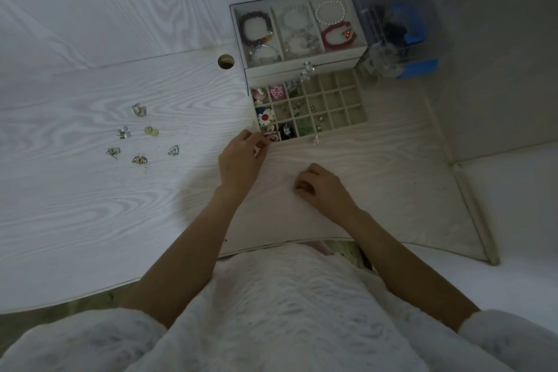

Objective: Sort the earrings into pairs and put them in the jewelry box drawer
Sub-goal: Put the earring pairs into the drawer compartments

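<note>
Desk (90, 196) is whitewashed with a swirly wood grain. Jewelry box (302, 65) is cream, with a dark purple bracelet (255, 28), a red one (338, 35) and a white pearl one (329, 12) on top. Drawer (341, 100) has a pink flower (276, 91) and a white-and-blue flower with a red centre (265, 116).

Left hand (241, 157) pinches pink earrings (271, 133) at the drawer (308, 106); right hand (320, 187) rests curled on the desk (90, 205).
</note>
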Action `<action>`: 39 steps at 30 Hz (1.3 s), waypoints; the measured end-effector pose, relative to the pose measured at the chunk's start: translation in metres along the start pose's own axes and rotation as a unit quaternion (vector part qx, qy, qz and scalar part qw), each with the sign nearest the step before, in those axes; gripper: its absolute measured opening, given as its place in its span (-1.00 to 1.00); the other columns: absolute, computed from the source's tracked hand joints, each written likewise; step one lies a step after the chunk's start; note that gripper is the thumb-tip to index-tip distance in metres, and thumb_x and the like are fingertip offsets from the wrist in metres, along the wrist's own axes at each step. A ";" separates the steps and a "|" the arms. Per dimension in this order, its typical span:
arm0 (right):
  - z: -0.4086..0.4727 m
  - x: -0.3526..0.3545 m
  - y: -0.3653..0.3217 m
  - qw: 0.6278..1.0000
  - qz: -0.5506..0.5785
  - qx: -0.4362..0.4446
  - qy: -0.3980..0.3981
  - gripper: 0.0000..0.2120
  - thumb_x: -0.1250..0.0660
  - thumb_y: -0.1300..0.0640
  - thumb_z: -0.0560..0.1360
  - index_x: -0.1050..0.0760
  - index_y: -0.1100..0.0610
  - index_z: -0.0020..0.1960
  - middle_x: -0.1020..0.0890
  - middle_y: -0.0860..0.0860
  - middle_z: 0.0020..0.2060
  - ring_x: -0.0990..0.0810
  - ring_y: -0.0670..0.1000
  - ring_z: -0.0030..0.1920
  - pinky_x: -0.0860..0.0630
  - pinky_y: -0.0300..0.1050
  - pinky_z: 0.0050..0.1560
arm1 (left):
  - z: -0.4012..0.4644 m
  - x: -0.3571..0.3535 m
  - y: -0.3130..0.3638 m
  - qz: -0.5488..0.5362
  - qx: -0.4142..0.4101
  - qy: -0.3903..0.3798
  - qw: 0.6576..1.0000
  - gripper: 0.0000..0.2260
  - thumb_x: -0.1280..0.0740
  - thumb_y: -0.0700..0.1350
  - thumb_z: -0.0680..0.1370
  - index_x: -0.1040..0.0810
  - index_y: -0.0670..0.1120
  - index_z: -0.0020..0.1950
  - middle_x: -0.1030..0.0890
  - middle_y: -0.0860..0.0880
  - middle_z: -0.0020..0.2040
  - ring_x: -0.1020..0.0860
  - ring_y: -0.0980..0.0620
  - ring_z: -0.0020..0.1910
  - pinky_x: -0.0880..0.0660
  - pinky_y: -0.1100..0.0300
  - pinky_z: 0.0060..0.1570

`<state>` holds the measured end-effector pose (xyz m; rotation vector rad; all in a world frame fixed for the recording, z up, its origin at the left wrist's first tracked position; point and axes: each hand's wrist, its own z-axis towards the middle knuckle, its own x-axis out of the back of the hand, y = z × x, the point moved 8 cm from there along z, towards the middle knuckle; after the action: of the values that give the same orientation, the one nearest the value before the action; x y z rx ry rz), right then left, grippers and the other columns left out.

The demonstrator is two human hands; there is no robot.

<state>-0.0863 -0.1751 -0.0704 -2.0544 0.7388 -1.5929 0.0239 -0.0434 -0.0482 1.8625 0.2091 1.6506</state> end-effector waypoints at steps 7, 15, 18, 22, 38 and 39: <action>0.020 0.075 0.026 0.982 0.033 -0.069 0.171 -0.93 -0.41 0.19 0.43 -0.55 0.18 -0.13 -0.55 0.08 -0.18 -0.52 0.02 -0.23 -0.47 -0.14 -0.15 | 0.001 -0.002 -0.004 -0.018 0.048 -0.021 0.998 -0.91 -0.34 -0.04 0.50 -0.60 -0.03 -0.10 -0.59 -0.02 -0.10 -0.58 0.00 -0.18 -0.39 0.21 -0.32; 0.102 0.133 0.026 0.972 0.030 -0.084 0.216 -0.91 -0.40 0.21 0.41 -0.52 0.24 -0.16 -0.57 0.10 -0.26 -0.47 -0.01 -0.24 -0.40 -0.14 -0.23 | -0.002 -0.001 -0.002 -0.028 0.059 0.011 0.998 -0.93 -0.38 -0.06 0.48 -0.61 -0.04 -0.13 -0.60 -0.04 -0.14 -0.58 -0.03 -0.21 -0.42 0.18 -0.34; 0.120 0.133 0.026 0.972 0.015 -0.070 0.225 -0.94 -0.36 0.27 0.38 -0.50 0.26 -0.22 -0.59 0.18 -0.27 -0.51 0.10 -0.23 -0.50 0.05 -0.20 | -0.002 0.001 0.001 -0.009 0.046 0.026 0.999 -0.94 -0.40 -0.09 0.46 -0.62 -0.06 -0.14 -0.60 -0.06 -0.13 -0.54 -0.09 -0.12 -0.46 0.11 -0.34; 0.127 0.127 0.027 0.970 -0.006 -0.075 0.232 -0.89 -0.38 0.21 0.43 -0.53 0.27 -0.15 -0.62 0.20 -0.21 -0.49 0.02 -0.21 -0.33 -0.19 -0.24 | -0.002 0.000 0.000 -0.003 0.044 0.026 0.999 -0.94 -0.40 -0.09 0.46 -0.61 -0.06 -0.11 -0.61 -0.05 -0.07 -0.51 -0.09 -0.06 -0.48 0.09 -0.34; 0.069 0.078 -0.063 0.977 -0.060 0.127 0.160 -0.80 -0.19 0.24 0.49 -0.58 0.17 -0.01 -0.66 0.11 -0.16 -0.54 0.15 -0.11 -0.38 -0.09 -0.09 | -0.040 0.047 -0.017 -0.059 -0.004 0.091 0.994 -0.81 -0.27 -0.09 0.54 -0.58 -0.05 0.12 -0.63 -0.02 -0.02 -0.52 -0.03 -0.01 -0.44 0.21 -0.07; 0.069 0.059 -0.085 0.975 -0.069 0.162 0.132 -0.78 -0.17 0.21 0.49 -0.59 0.16 -0.01 -0.66 0.10 -0.16 -0.53 0.15 -0.08 -0.40 -0.04 -0.05 | -0.051 0.063 -0.032 -0.058 0.008 0.127 0.990 -0.81 -0.25 -0.09 0.54 -0.58 -0.05 0.10 -0.64 0.00 -0.04 -0.53 0.01 -0.03 -0.43 0.25 -0.09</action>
<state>0.0047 -0.1470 0.0098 -1.7104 0.3926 -1.9448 -0.0020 0.0317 -0.0126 1.6141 0.4316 1.8057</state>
